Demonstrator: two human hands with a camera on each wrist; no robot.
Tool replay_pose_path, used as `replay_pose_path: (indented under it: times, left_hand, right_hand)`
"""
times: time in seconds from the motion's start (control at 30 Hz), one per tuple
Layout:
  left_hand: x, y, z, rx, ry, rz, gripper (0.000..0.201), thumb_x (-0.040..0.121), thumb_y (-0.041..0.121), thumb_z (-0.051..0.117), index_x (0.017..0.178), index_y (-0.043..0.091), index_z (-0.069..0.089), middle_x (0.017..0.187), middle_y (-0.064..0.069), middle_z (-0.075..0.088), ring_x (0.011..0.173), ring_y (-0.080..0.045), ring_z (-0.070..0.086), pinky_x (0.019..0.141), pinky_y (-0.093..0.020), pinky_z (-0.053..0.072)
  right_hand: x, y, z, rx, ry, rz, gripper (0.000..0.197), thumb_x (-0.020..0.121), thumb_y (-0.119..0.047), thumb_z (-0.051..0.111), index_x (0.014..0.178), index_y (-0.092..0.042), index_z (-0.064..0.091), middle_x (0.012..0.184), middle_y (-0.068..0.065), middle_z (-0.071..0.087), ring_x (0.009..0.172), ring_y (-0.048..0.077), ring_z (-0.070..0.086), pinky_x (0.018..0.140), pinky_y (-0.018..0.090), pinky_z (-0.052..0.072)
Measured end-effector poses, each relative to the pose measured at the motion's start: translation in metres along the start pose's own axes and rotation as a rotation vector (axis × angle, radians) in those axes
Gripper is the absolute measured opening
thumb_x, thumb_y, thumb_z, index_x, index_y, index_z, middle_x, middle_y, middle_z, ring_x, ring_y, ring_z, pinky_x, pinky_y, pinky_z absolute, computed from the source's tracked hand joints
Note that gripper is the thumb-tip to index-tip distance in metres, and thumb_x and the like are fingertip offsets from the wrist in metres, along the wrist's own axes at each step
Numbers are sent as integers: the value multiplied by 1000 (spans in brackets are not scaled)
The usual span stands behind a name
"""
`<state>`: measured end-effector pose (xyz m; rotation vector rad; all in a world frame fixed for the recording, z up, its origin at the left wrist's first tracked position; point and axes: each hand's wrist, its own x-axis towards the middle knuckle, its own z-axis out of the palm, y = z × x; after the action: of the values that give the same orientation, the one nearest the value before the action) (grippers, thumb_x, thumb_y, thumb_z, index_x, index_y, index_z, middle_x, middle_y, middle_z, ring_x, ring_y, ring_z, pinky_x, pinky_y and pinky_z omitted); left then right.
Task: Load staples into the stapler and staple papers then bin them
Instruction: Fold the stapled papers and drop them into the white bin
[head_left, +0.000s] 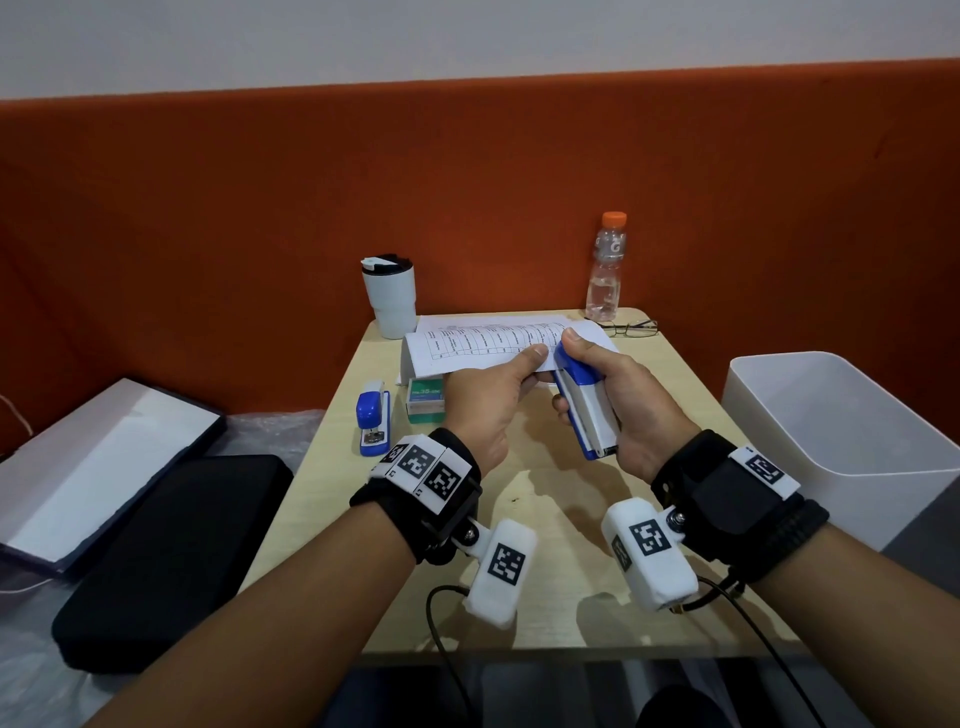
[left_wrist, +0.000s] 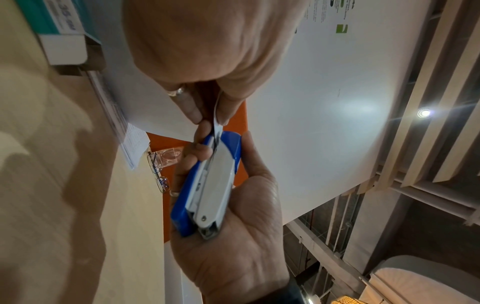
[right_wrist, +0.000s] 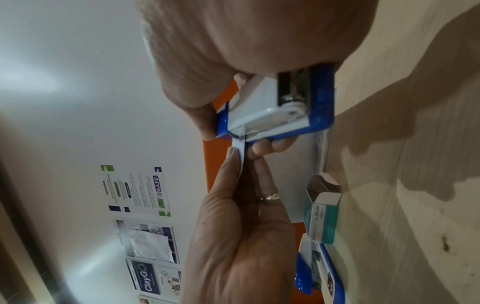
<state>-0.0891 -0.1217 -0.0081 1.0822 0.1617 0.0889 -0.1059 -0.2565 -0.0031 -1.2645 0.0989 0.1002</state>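
Observation:
My right hand (head_left: 566, 369) grips a blue and white stapler (head_left: 584, 405) above the table, thumb on its blue nose. My left hand (head_left: 530, 364) pinches the near corner of the printed papers (head_left: 478, 343) right beside that nose. In the left wrist view the paper edge (left_wrist: 217, 123) runs into the front of the stapler (left_wrist: 213, 181). The right wrist view shows the same paper edge (right_wrist: 240, 152) between thumb and fingers, meeting the stapler (right_wrist: 275, 109). A green staple box (head_left: 426, 400) and a second blue stapler (head_left: 373, 415) lie on the table to the left.
A white bin (head_left: 841, 415) stands to the right of the wooden table (head_left: 561, 597). At the table's back are a white tumbler (head_left: 389, 296), a drink bottle (head_left: 605, 270) and glasses (head_left: 628, 328). A black case (head_left: 171, 551) and a flat box (head_left: 98, 462) lie off to the left.

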Motion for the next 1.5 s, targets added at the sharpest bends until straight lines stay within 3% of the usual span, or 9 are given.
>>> replay_pose_path:
  times: [0.17, 0.33, 0.67, 0.77, 0.87, 0.93, 1.13, 1.3, 1.5]
  left_hand:
    - [-2, -2, 1, 4, -33, -3, 27, 87, -6, 77, 112, 0, 71, 106, -13, 78, 81, -17, 77, 85, -31, 64]
    - [-1, 0, 3, 26, -47, 2, 24, 88, -6, 76, 111, -4, 71, 95, -11, 79, 69, -18, 77, 85, -35, 64]
    - [1, 12, 1, -24, -6, 18, 28, 87, -3, 79, 112, 3, 68, 111, -16, 77, 97, -26, 77, 87, -37, 64]
    - [2, 22, 0, -53, -21, 16, 19, 89, -4, 76, 101, 6, 66, 105, -16, 78, 86, -21, 78, 80, -34, 65]
    - [3, 28, -2, -61, -34, 9, 13, 89, -5, 76, 93, 3, 66, 93, -13, 78, 78, -21, 79, 79, -36, 66]
    - [3, 31, -2, -63, -41, 3, 11, 89, -5, 75, 93, 1, 66, 89, -13, 78, 76, -22, 79, 77, -35, 66]
    - [-3, 29, -3, -44, -45, -21, 13, 89, -6, 76, 96, -2, 66, 95, -18, 79, 84, -27, 80, 79, -37, 66]
    - [-7, 30, -4, -45, -67, -34, 11, 89, -6, 75, 95, -2, 66, 101, -22, 78, 89, -31, 79, 84, -40, 65]
    - [-12, 38, -1, -39, -102, -51, 10, 89, -7, 74, 95, -5, 66, 106, -26, 76, 87, -31, 79, 82, -39, 65]
  right_hand:
    - [-2, 0, 0, 10, 60, -26, 36, 92, -38, 80, 109, -7, 77, 93, 17, 74, 62, 26, 60, 60, 33, 55]
    - [-4, -1, -1, 2, 26, -20, 39, 93, -47, 76, 112, -13, 77, 94, 14, 75, 66, 25, 62, 63, 34, 55]
    - [-13, -10, -10, 6, -101, 87, 53, 94, -59, 65, 119, -12, 73, 98, 11, 73, 68, 23, 63, 60, 32, 55]
    - [-16, -8, -17, -147, -90, 153, 41, 88, -54, 74, 107, -18, 72, 84, 8, 66, 67, 22, 62, 64, 33, 52]
    - [-15, -5, -18, -322, -104, 159, 16, 93, -23, 74, 105, -15, 67, 77, 8, 62, 61, 20, 61, 61, 32, 51]
    - [-12, -2, -18, -474, -70, 130, 17, 94, -16, 73, 105, -11, 63, 77, 10, 64, 63, 23, 63, 58, 31, 53]
    - [4, 13, -19, -1088, 45, -119, 20, 91, -28, 77, 84, -17, 61, 74, 3, 63, 62, 18, 58, 58, 27, 45]
    - [10, 20, -14, -1344, -9, -71, 34, 90, -41, 77, 111, -17, 64, 98, 4, 68, 78, 14, 61, 62, 28, 45]
    - [10, 25, -7, -1562, -112, -36, 38, 92, -39, 75, 117, -12, 66, 111, 8, 69, 95, 25, 64, 80, 34, 52]
